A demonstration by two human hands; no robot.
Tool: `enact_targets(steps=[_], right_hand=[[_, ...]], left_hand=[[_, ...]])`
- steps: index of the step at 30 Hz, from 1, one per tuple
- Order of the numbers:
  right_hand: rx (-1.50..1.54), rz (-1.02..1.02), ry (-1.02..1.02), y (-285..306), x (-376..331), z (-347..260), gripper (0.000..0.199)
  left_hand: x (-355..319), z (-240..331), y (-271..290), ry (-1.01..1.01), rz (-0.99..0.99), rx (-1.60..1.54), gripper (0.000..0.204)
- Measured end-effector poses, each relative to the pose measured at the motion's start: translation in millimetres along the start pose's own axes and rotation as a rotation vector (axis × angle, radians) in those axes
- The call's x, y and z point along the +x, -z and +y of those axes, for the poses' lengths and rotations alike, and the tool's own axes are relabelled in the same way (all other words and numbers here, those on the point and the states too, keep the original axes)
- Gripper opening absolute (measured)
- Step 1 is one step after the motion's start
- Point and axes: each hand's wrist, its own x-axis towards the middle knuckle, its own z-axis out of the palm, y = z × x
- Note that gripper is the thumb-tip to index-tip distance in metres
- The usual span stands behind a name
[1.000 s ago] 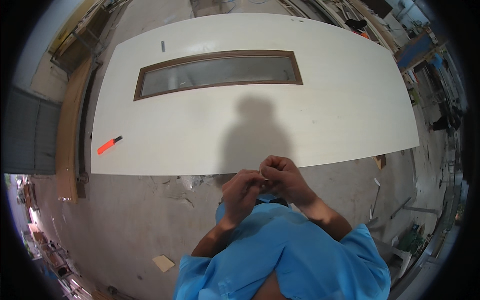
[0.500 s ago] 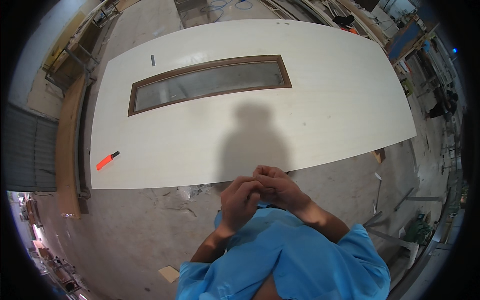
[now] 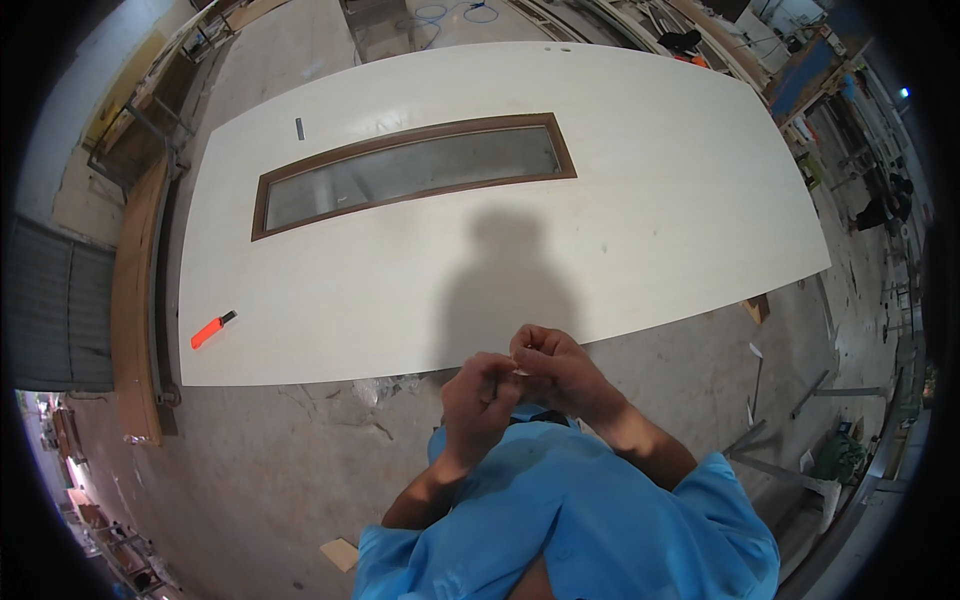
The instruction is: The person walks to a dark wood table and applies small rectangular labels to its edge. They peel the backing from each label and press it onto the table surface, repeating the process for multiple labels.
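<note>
White door panel [image 3: 690,200] ahead, brown-framed window [image 3: 412,178] inset. My left fingers [image 3: 492,364] and right fingers [image 3: 540,338] pinch; can't tell what.

Our left hand [image 3: 474,402] and right hand [image 3: 562,372], close together
We angle our forearms [image 3: 648,440] inward, fingers [image 3: 540,342] curled toward each other.

A soft shadow [image 3: 508,290] darkens the white panel [image 3: 680,150] — its edges bow
</note>
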Motion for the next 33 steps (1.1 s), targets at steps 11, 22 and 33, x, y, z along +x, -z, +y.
enact_targets(steps=[11,22,33], right_hand=[[0.073,-0.016,-0.022,-4.0,0.2,-0.5,0.021],[0.026,-0.079,-0.046,-15.7,10.0,-10.1,0.026],[0.055,-0.118,-0.100,-14.6,20.9,-2.5,0.027]], left_hand=[[-1.1,-2.7,3.4,0.215,-0.011,-0.428,0.025],[3.7,5.9,11.3,0.099,0.002,-0.551,0.027],[0.7,9.1,15.9,0.044,0.050,-0.491,0.025]])
